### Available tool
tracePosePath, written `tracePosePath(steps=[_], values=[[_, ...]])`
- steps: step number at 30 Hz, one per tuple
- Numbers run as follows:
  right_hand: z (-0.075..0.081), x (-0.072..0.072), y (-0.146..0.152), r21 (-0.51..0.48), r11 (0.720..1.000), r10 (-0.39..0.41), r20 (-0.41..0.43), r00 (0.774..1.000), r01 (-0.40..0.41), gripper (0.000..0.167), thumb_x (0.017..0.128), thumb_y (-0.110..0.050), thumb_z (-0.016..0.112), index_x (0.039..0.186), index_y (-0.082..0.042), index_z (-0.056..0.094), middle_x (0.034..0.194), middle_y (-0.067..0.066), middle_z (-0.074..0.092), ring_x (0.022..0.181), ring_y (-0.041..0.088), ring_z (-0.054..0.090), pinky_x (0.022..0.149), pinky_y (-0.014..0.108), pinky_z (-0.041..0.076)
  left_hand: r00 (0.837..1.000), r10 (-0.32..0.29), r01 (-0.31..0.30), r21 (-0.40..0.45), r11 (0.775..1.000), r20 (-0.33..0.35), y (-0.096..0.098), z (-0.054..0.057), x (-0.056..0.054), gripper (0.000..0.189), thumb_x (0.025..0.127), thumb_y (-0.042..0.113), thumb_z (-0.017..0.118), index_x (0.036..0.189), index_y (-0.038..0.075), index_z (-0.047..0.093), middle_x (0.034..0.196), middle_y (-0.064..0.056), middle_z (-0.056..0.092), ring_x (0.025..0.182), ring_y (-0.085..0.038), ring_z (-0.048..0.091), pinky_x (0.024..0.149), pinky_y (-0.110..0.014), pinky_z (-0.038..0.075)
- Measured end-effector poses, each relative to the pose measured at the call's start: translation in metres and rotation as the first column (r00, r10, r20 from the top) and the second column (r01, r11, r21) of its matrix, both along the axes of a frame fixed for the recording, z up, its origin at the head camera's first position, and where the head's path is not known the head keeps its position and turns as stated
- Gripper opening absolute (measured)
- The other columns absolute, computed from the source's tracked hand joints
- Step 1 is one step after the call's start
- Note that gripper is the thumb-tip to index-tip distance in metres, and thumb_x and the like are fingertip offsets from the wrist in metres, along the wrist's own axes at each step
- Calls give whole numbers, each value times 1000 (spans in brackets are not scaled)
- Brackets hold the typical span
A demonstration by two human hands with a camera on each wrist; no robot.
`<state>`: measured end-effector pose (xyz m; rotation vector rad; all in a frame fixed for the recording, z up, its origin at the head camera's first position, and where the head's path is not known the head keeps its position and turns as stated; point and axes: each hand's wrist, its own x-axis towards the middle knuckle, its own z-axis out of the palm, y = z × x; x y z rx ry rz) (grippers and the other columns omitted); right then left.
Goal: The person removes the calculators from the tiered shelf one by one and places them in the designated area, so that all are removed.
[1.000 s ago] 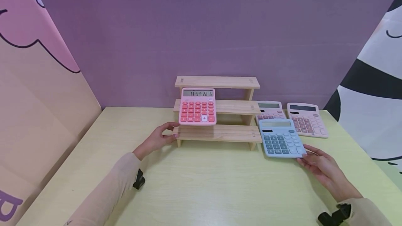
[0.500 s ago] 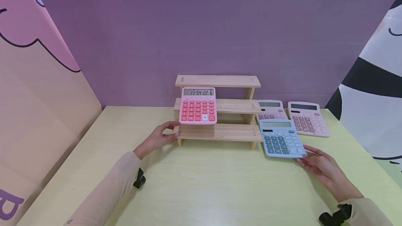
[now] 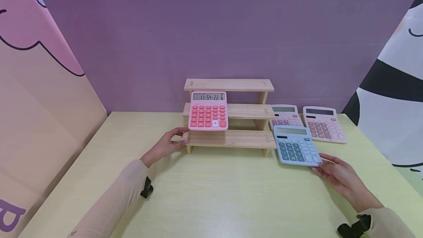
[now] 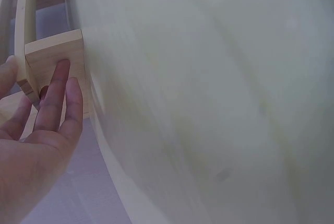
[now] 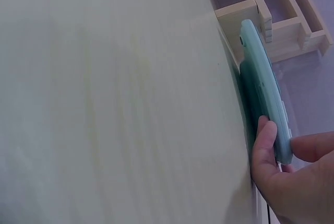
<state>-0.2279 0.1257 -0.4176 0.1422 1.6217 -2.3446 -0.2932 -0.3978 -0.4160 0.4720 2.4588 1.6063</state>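
Note:
In the head view a three-step wooden shelf stand point(image 3: 231, 139) is on the table. My left hand point(image 3: 165, 147) grips the left end of its lowest board; the left wrist view shows fingers point(image 4: 52, 98) under the board, by the stand's leg point(image 4: 62, 49). A pink calculator point(image 3: 208, 111) with a lit display leans on the left part of the stand. My right hand point(image 3: 340, 179) pinches the near right corner of a blue calculator point(image 3: 295, 146), right of the stand. In the right wrist view this calculator point(image 5: 269, 93) is tilted, its underside raised from the table.
Two pale pink calculators, one behind the blue one point(image 3: 284, 115) and one further right point(image 3: 324, 124), lie at the back right. A purple backdrop point(image 3: 231, 28) rises behind the table point(image 3: 211, 194). Printed panels flank both sides.
The near left corner of the blue calculator has risen slightly in the right hand. Left hand, stand and pink calculator look the same.

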Motion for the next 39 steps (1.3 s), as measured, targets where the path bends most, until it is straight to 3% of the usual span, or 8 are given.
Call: tracePosePath(steps=[3, 9, 14, 19, 25, 32, 39], values=[[0, 0, 0, 24, 1000, -4, 15, 1000, 4, 30, 88, 5, 51, 111, -13, 42, 92, -6, 63, 87, 10, 63, 80, 26, 54, 1000, -3, 3, -9, 1000, -7, 0, 0, -1, 50, 90, 16, 58, 135, 9, 40, 124, -21, 39, 97, -26, 58, 85, -35, 53], [0, 0, 1, 20, 1000, -6, 24, 1000, 6, 28, 86, 7, 53, 100, -18, 53, 92, -4, 64, 85, 12, 64, 79, 27, 54, 1000, 8, -8, -21, 1000, -21, -1, -3, -4, 48, 89, 16, 59, 134, 11, 42, 122, -17, 41, 91, -22, 58, 80, -31, 54], [2, 0, -2, 165, 986, -13, 17, 1000, 10, 41, 85, 4, 58, 117, -12, 39, 91, -8, 61, 84, 9, 63, 79, 24, 54, 1000, 6, -6, -18, 1000, -23, 0, -3, -4, 47, 89, 16, 59, 133, 12, 43, 122, -16, 41, 92, -23, 57, 81, -31, 54], [5, 0, -5, 337, 941, -25, 21, 999, 16, 60, 83, -1, 62, 132, -1, 26, 89, -10, 57, 81, 7, 63, 78, 24, 55, 999, 8, -9, -29, 1000, -32, -1, -3, -3, 48, 89, 17, 59, 134, 11, 42, 122, -17, 41, 91, -22, 57, 80, -30, 54], [9, 0, -8, 498, 867, -25, 11, 1000, 16, 74, 84, -3, 62, 138, 9, 13, 92, -6, 52, 78, 6, 63, 76, 24, 55, 1000, 18, -19, -34, 999, -26, -1, -3, -4, 48, 89, 17, 59, 134, 12, 42, 123, -16, 41, 95, -23, 57, 81, -29, 54], [11, -2, -10, 610, 792, -7, -12, 1000, 13, 71, 86, -2, 58, 137, 13, 11, 101, 4, 49, 77, 6, 63, 74, 25, 55, 999, 20, -21, -42, 999, -30, -1, -4, -5, 48, 89, 18, 59, 134, 13, 42, 124, -16, 41, 98, -25, 55, 83, -31, 53], [8, -3, -12, 673, 739, 6, -46, 999, 27, 68, 86, 0, 56, 136, 16, 13, 120, 27, 37, 76, 4, 62, 73, 24, 55, 1000, 19, -19, -26, 999, -21, -1, -4, -5, 49, 89, 17, 60, 134, 12, 42, 124, -16, 41, 98, -24, 55, 83, -30, 54]])
